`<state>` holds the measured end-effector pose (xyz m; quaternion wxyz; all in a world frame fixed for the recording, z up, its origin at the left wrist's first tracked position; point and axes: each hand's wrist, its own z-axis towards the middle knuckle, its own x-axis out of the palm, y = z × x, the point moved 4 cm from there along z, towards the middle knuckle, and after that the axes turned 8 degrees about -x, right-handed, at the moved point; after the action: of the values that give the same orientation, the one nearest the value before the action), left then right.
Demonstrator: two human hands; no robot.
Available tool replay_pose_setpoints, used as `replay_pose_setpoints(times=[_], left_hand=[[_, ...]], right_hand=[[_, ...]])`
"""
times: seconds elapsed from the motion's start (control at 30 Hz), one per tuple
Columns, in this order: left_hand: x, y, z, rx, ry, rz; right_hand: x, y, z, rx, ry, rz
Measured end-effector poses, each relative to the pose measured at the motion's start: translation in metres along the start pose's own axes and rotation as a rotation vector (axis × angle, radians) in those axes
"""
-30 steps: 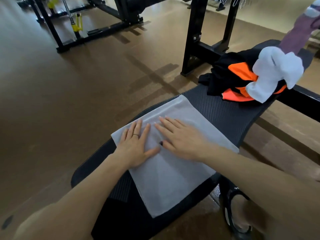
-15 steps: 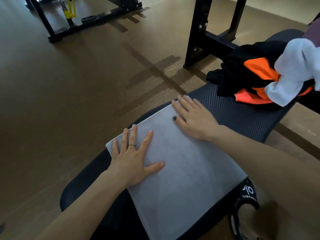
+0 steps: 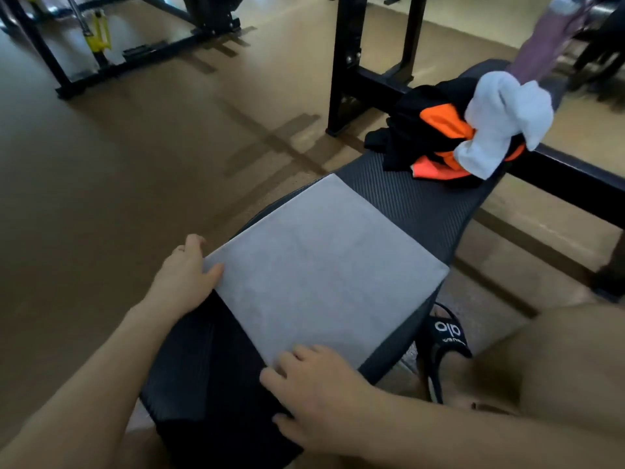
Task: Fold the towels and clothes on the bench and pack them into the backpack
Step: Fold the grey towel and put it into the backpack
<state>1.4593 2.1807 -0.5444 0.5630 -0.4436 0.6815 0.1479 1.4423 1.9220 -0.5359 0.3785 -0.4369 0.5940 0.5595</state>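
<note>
A grey towel (image 3: 321,265) lies folded flat in a square on the black padded bench (image 3: 422,204). My left hand (image 3: 184,275) is at the towel's left corner, thumb on top and fingers curled over the edge. My right hand (image 3: 314,384) is at the near corner, with curled fingers on the cloth and the thumb beside the corner. Farther along the bench sits a crumpled pile of black and orange clothes (image 3: 429,130) with a white towel (image 3: 500,123) bunched on top. No backpack is in view.
A black steel rack upright (image 3: 351,62) stands left of the bench's far end, and its crossbar (image 3: 575,177) runs off to the right. A purple cloth (image 3: 548,38) hangs above the pile. My foot in a black sandal (image 3: 446,336) is on the brown floor at right. A gym machine (image 3: 101,38) is far left.
Both hands have left the towel's top surface. The left slid out to the left corner and the right drew back to the near corner. The towel stays flat.
</note>
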Motion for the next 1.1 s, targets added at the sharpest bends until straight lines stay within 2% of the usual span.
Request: replay_pose_setpoints(times=[0.13, 0.33, 0.5, 0.6, 0.8, 1.0, 1.1], left_hand=[[-0.006, -0.001, 0.001, -0.022, -0.036, -0.042], [-0.020, -0.013, -0.010, 0.004, -0.055, -0.148], [-0.027, -0.016, -0.026, 0.015, -0.022, -0.226], [-0.037, -0.011, -0.036, -0.004, -0.001, -0.355], [-0.059, -0.014, -0.058, -0.021, 0.040, -0.664], [-0.061, -0.047, -0.055, 0.187, -0.002, -0.578], [-0.060, -0.079, -0.035, 0.288, -0.025, -0.428]], right_hand=[[0.020, 0.013, -0.004, 0.083, -0.011, -0.138], [0.004, 0.039, 0.000, 0.205, 0.102, -0.298], [-0.003, 0.043, -0.008, 0.247, 0.167, -0.311], [-0.013, 0.042, -0.021, 0.254, 0.161, -0.189], [-0.055, 0.028, -0.056, 0.310, -0.041, -0.039], [-0.096, -0.034, -0.100, 0.458, -0.214, 0.037], [-0.108, -0.083, -0.114, 0.581, -0.283, 0.151]])
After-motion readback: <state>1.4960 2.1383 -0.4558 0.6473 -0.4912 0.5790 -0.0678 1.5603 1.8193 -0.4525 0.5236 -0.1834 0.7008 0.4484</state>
